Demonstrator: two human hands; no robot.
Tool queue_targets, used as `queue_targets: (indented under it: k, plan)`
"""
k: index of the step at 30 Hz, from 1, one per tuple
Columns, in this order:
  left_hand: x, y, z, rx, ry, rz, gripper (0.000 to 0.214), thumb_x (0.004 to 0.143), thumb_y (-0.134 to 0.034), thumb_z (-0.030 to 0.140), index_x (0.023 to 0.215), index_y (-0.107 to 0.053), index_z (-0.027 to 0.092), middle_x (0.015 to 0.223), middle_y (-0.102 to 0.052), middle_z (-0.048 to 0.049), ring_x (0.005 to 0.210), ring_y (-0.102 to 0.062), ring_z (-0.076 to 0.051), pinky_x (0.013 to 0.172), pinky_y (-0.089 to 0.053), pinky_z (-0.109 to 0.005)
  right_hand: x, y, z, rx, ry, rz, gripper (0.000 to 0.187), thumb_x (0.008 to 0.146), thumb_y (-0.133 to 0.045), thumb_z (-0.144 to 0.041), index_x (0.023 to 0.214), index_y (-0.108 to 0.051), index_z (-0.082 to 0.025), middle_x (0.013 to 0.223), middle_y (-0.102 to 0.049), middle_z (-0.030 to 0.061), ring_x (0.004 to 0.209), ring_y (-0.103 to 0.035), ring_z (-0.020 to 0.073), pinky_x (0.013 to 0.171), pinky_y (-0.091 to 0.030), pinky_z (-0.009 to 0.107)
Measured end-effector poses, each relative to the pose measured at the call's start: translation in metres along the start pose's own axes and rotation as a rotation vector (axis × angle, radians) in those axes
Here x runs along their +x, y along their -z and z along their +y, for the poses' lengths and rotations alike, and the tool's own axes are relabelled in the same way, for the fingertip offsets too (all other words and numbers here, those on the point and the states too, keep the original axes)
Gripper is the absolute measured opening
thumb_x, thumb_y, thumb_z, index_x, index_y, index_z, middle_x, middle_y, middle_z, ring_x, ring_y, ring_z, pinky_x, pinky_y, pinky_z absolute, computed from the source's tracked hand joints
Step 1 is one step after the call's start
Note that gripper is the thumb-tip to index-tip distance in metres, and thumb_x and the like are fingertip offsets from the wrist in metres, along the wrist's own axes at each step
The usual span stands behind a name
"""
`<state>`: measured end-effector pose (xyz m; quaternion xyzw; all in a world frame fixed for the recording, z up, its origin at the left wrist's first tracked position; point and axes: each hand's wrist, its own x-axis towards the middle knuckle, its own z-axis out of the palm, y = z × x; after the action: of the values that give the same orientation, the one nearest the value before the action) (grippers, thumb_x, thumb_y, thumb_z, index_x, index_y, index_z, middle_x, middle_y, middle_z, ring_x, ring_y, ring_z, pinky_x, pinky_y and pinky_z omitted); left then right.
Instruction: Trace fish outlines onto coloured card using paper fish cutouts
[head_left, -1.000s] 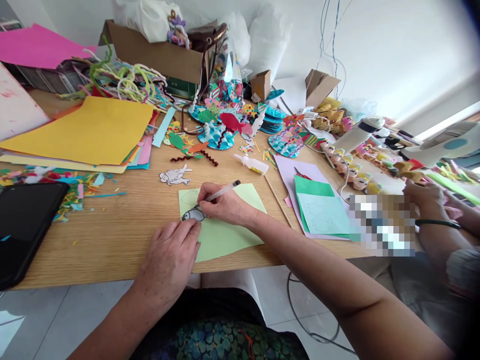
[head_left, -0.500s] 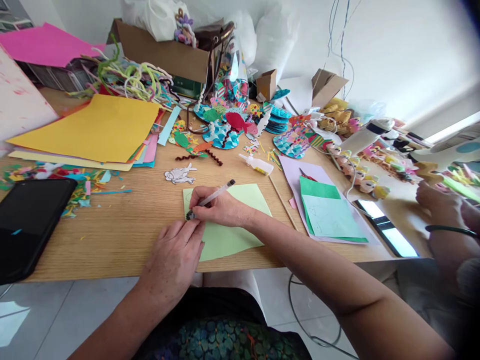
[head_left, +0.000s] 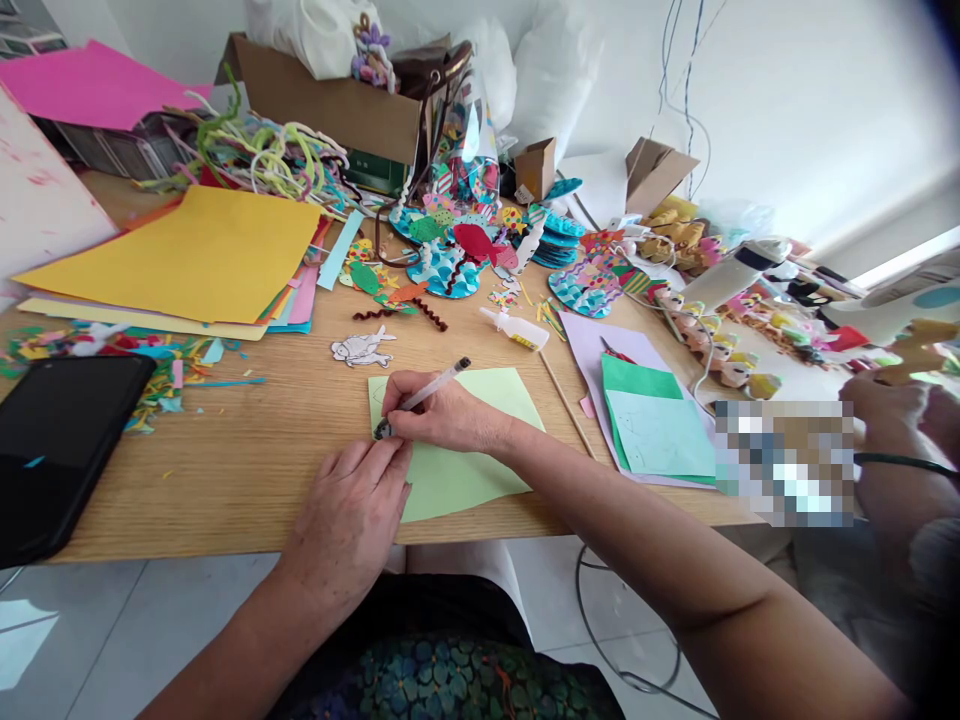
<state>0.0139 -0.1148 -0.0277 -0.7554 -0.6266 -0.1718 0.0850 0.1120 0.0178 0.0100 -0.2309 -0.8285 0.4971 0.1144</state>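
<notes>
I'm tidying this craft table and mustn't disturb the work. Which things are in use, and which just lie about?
In use: pen in the right hand; small grey cutout pinned by the left hand; light green sheet beneath them.
Lying about: glue bottle; white fish cutout; black tablet; yellow paper.

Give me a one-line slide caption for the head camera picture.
Right hand holds a pen to a small grey cutout, left hand pressing it onto light green paper.

A light green paper sheet (head_left: 465,470) lies flat, slightly askew, at the front edge of the tabletop (head_left: 247,470). A white pen (head_left: 429,390) slants over its far left corner, tip down at a small grey cutout (head_left: 383,430), mostly hidden.
</notes>
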Motion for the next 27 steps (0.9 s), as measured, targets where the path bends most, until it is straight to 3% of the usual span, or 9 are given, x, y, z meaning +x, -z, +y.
queue_targets:
  k: [27]
  plan:
    - [-0.0005, -0.0011, -0.003, 0.021, -0.048, 0.041, 0.028, 0.082, -0.048, 0.015, 0.107, -0.06, 0.011, 0.105, -0.064, -0.0092, 0.087, -0.054, -0.024, 0.071, -0.041, -0.037, -0.0061, 0.0096, 0.0101, -0.033, -0.055, 0.143, 0.004, 0.067, -0.048, -0.013, 0.068, -0.048, -0.016, 0.058, -0.048, -0.0061, 0.053, -0.042, 0.0056, 0.049, -0.033, 0.017]
